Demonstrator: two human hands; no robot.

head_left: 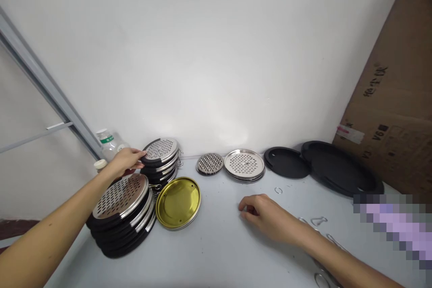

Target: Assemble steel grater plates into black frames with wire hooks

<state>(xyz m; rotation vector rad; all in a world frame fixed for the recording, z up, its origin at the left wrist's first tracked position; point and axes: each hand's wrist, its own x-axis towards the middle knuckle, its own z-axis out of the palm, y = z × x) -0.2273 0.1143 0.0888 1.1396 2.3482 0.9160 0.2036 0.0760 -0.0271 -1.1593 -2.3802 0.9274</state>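
Observation:
My left hand (pixel 130 159) reaches to the back left and pinches the black rim of a round grater (pixel 161 149), which lies on top of a stack of similar discs. In front of it stands a wider stack of black-rimmed round graters (pixel 123 195), partly behind my left forearm. Beside the stacks lies a gold-coloured round dish (pixel 178 202) with small holes near its rim. My right hand (pixel 263 216) rests low over the table, its fingers loosely curled with a gap to the thumb and nothing visible between them.
Along the wall sit a small grater disc (pixel 209 163), larger perforated discs (pixel 245 164), a black round tray (pixel 286 162) and a bigger black one (pixel 340 168). A wire ring (pixel 278 190) and wire clips (pixel 319 221) lie right. Bottles (pixel 110 144) stand behind my left arm; a cardboard box (pixel 398 112) stands right.

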